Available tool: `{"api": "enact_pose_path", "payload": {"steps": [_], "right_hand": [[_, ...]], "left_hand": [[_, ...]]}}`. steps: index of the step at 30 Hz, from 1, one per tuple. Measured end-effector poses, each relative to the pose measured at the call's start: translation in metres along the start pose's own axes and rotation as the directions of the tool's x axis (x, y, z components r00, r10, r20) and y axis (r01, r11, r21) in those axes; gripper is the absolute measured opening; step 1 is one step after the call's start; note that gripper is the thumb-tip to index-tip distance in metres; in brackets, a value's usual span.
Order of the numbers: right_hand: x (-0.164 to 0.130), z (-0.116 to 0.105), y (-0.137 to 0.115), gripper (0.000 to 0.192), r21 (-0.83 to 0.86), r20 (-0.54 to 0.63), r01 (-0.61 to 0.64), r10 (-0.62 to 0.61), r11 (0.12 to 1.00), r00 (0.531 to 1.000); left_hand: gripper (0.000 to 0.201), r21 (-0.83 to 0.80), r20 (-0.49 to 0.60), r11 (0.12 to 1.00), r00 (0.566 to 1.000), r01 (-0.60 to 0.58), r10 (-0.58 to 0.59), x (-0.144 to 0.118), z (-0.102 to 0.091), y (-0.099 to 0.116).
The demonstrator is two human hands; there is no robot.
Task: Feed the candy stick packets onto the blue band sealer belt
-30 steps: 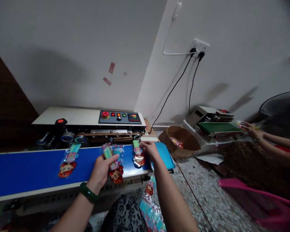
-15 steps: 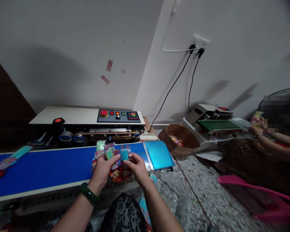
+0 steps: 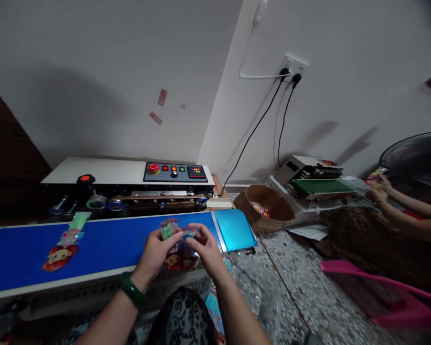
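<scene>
Over the near edge of the blue conveyor belt [image 3: 115, 242], my left hand [image 3: 157, 250] is closed on a small clear packet [image 3: 168, 230] with green and yellow contents. Close beside it, my right hand [image 3: 205, 248] pinches another packet [image 3: 189, 234] with blue contents. Red-haired cartoon faces [image 3: 179, 261] show below my fingers, on the lower parts of the packets. Farther left on the belt lies a packet [image 3: 72, 237] with a green top and a cartoon face at its bottom. Behind the belt stands the band sealing machine [image 3: 104, 172], its display lit.
A blue end plate [image 3: 236, 230] continues the belt at the right. A brown carton [image 3: 246, 211] on the floor holds packets. Farther right are a second sealer with a green belt [image 3: 325, 186], a co-worker's hands [image 3: 379, 189] and a pink chair [image 3: 377, 287]. Clear plastic bags [image 3: 258, 282] lie below my right arm.
The packet with the green top has travelled left along the belt, away from my hands. Another packet at the belt's left end has gone out of view. Both packets in my hands have tilted slightly.
</scene>
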State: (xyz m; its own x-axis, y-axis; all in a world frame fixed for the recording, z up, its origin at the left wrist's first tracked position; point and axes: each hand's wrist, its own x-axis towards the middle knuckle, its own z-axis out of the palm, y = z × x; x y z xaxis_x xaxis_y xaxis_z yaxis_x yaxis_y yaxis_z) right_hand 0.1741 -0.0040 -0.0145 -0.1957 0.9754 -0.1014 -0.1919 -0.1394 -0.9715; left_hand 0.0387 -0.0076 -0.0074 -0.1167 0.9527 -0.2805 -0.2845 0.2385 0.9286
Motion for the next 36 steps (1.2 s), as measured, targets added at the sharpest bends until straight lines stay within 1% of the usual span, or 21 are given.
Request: {"api": "enact_pose_path", "payload": {"steps": [2, 3, 4, 6, 8, 9, 11, 14, 16, 18, 20, 21, 22, 23, 24, 26, 27, 29, 31, 34, 36], "right_hand": [[-0.003, -0.005, 0.009, 0.032, 0.032, 0.092, -0.105, 0.102, 0.994, 0.991], [-0.004, -0.009, 0.013, 0.031, 0.039, 0.077, -0.131, 0.128, 0.991, 0.989], [-0.003, -0.015, 0.017, 0.031, 0.049, 0.018, -0.136, 0.136, 0.989, 0.991], [0.004, -0.03, 0.021, 0.035, 0.09, -0.166, -0.112, 0.125, 0.99, 0.978], [0.017, -0.049, 0.018, 0.037, 0.113, -0.32, -0.09, 0.122, 0.99, 0.939], [0.024, -0.058, 0.015, 0.034, 0.097, -0.364, -0.099, 0.128, 0.99, 0.923], [0.041, -0.074, 0.008, 0.026, 0.04, -0.391, -0.144, 0.148, 0.989, 0.908], [0.064, -0.084, -0.003, 0.02, -0.031, -0.334, -0.222, 0.199, 0.975, 0.921], [0.075, -0.082, -0.007, 0.018, -0.06, -0.287, -0.249, 0.222, 0.967, 0.932], [0.079, -0.075, -0.009, 0.017, -0.087, -0.289, -0.239, 0.205, 0.967, 0.935], [0.075, -0.063, -0.008, 0.019, -0.106, -0.342, -0.182, 0.136, 0.978, 0.93], [0.069, -0.055, -0.008, 0.02, -0.112, -0.345, -0.14, 0.094, 0.984, 0.934], [0.061, -0.045, -0.007, 0.023, -0.109, -0.307, -0.102, 0.064, 0.989, 0.95], [0.052, -0.035, -0.005, 0.026, -0.095, -0.229, -0.072, 0.048, 0.993, 0.972], [0.043, -0.025, -0.003, 0.029, -0.069, -0.102, -0.06, 0.053, 0.996, 0.993], [0.025, -0.006, 0.003, 0.036, -0.011, 0.122, -0.078, 0.078, 0.997, 0.989], [0.019, 0.001, 0.007, 0.036, 0.016, 0.162, -0.087, 0.083, 0.996, 0.983], [0.012, 0.009, 0.013, 0.031, 0.052, 0.122, -0.093, 0.086, 0.994, 0.989], [0.011, 0.01, 0.019, 0.026, 0.076, 0.021, -0.104, 0.102, 0.992, 0.995], [0.013, 0.004, 0.022, 0.022, 0.118, -0.09, -0.091, 0.102, 0.989, 0.991], [0.012, 0.004, 0.022, 0.019, 0.139, -0.109, -0.053, 0.069, 0.989, 0.992]], "left_hand": [[0.031, -0.072, -0.021, 0.997, 1.0, 0.016, -0.018, 0.001, -0.001, 0.001], [0.032, -0.092, -0.033, 0.995, 0.999, 0.026, -0.029, 0.002, -0.001, 0.002], [0.033, -0.1, -0.05, 0.994, 0.998, 0.032, -0.038, 0.003, -0.002, 0.002], [0.035, -0.097, -0.083, 0.994, 0.995, 0.041, -0.049, 0.004, -0.004, 0.003], [0.037, -0.094, -0.086, 0.994, 0.995, 0.05, -0.058, 0.005, -0.006, 0.003], [0.037, -0.097, -0.077, 0.994, 0.995, 0.054, -0.062, 0.005, -0.007, 0.003], [0.037, -0.111, -0.057, 0.992, 0.996, 0.064, -0.071, 0.004, -0.008, 0.003], [0.039, -0.176, -0.016, 0.982, 0.997, 0.066, -0.07, 0.003, -0.008, 0.002], [0.04, -0.222, 0.008, 0.973, 0.998, 0.066, -0.066, 0.003, -0.007, 0.002], [0.04, -0.245, -0.003, 0.968, 0.998, 0.058, -0.06, 0.003, -0.007, 0.003], [0.04, -0.241, -0.036, 0.969, 0.998, 0.047, -0.057, 0.004, -0.006, 0.004], [0.04, -0.235, -0.049, 0.971, 0.997, 0.048, -0.061, 0.004, -0.006, 0.004], [0.039, -0.23, -0.055, 0.972, 0.996, 0.052, -0.067, 0.005, -0.006, 0.004], [0.039, -0.229, -0.052, 0.972, 0.996, 0.058, -0.072, 0.005, -0.005, 0.004], [0.037, -0.231, -0.041, 0.971, 0.997, 0.061, -0.073, 0.006, -0.005, 0.003], [0.033, -0.22, -0.017, 0.974, 0.998, 0.058, -0.063, 0.006, -0.004, 0.001], [0.031, -0.201, -0.007, 0.978, 0.998, 0.056, -0.059, 0.006, -0.003, 0.0], [0.027, -0.146, -0.003, 0.988, 0.998, 0.056, -0.057, 0.005, -0.002, -0.002], [0.028, -0.119, -0.003, 0.992, 0.999, 0.04, -0.04, 0.004, -0.002, -0.003], [0.034, -0.16, 0.051, 0.987, 0.999, -0.005, 0.014, 0.004, -0.001, -0.002], [0.036, -0.165, 0.073, 0.986, 0.997, -0.012, 0.024, 0.003, -0.001, -0.001]]}}
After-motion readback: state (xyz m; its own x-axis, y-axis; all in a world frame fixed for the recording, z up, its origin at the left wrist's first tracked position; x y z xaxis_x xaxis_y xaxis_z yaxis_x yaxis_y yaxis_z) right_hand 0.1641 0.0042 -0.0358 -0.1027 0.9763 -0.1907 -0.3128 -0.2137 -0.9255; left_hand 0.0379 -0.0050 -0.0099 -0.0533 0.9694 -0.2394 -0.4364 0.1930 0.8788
